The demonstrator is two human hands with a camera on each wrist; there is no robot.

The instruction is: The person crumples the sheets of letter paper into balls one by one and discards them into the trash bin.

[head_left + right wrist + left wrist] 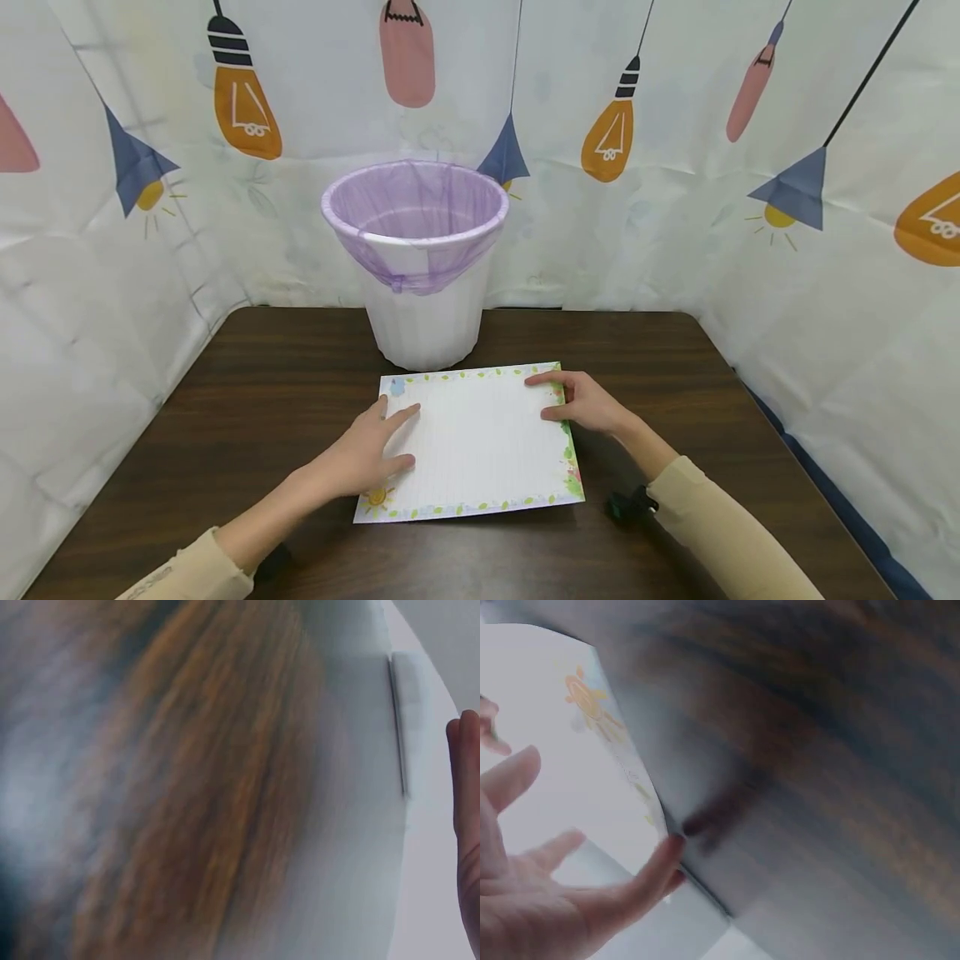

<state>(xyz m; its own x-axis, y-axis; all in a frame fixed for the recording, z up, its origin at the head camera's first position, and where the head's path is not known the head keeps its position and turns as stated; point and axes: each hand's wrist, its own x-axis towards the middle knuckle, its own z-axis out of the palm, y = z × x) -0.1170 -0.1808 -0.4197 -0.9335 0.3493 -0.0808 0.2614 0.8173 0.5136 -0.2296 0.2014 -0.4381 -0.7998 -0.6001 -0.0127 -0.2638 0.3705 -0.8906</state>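
A sheet of lined white paper point(476, 442) with a border of leaves and flowers lies on the dark wooden table, its lower right edge slightly raised. My left hand point(365, 454) rests on its left side with fingers and thumb spread. In the left wrist view, the left hand point(562, 892) has its fingers at the edge of the paper point(547, 705), near a printed orange sun. My right hand point(585, 402) touches the sheet's upper right edge, thumb and forefinger extended and apart. Only part of the right hand point(470, 817) shows in the right wrist view, with straight fingers.
A white bin point(427, 321) lined with a purple bag point(416, 208) stands just behind the paper. The brown table point(247, 417) reaches back to a white curtain point(675, 233) printed with lamps and bulbs. A dark wrist device point(630, 505) sits by the right sleeve.
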